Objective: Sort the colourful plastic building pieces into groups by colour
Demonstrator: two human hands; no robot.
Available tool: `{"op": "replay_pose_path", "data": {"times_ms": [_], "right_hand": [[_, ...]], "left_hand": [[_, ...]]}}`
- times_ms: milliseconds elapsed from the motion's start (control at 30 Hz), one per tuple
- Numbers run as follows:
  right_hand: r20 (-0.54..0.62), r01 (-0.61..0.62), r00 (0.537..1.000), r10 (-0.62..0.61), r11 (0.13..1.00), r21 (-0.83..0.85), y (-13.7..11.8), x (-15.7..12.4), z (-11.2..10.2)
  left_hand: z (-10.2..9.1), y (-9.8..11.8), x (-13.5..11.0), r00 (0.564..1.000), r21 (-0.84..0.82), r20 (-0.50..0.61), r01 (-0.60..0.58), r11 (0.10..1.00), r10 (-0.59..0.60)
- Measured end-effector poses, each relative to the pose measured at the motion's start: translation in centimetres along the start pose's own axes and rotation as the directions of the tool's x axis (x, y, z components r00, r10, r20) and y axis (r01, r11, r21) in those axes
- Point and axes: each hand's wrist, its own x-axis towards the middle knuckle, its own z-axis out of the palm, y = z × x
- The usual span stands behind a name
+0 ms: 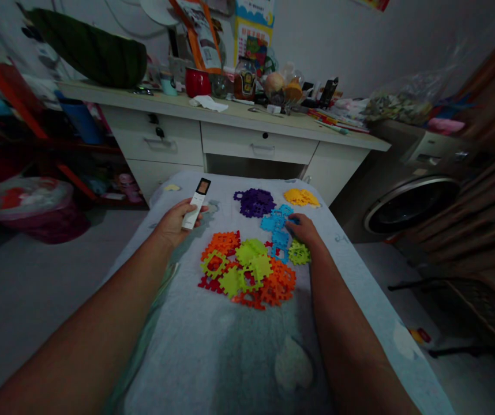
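My left hand (178,222) is closed around a slim white handheld device with a small dark-framed screen (196,204), over the left side of the cloth-covered table (230,351). My right hand (303,227) is at the blue interlocking plastic pieces (278,225), its fingers closed on one at the pile's right edge. Just below that hand lies a small group of green pieces (299,252). A mixed heap of lime-green pieces (251,253), orange pieces (280,282) and red pieces (210,283) spreads nearer me. Purple pieces (255,202) and yellow pieces (301,197) form separate piles farther back.
Beyond the table stands a white cabinet (165,138) whose top carries a watermelon (92,52), a red mug (197,82) and a jar (245,79). A washing machine (407,178) is on the right. A lined pink bin (35,216) sits on the floor at left.
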Motion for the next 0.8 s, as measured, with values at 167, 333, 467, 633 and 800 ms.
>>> {"op": "replay_pose_path", "data": {"times_ms": [167,333,467,633,800], "right_hand": [[0.021,0.003,1.000,-0.001,0.993,-0.119,0.0,-0.4,-0.2],[0.037,-0.006,0.999,0.013,0.985,-0.173,-0.3,-0.5,-0.3],[0.040,-0.004,0.999,0.011,0.985,-0.175,-0.3,-0.6,-0.4],[0.036,-0.011,0.999,0.017,0.986,-0.169,-0.3,-0.6,-0.3],[0.035,-0.026,0.999,0.032,0.985,-0.172,-0.4,-0.6,-0.3]], "left_hand": [[0.7,-0.4,-0.5,0.997,-0.014,0.075,0.008,1.000,-0.007],[1.3,-0.8,-0.8,0.994,-0.009,0.107,0.034,0.999,-0.033],[1.7,-1.1,-1.1,0.992,0.008,0.119,0.051,0.999,-0.051],[2.2,-1.2,-1.5,0.989,0.018,0.135,0.060,0.998,-0.062],[2.7,-0.9,-1.8,0.985,0.054,0.171,0.028,0.998,-0.037]]}}
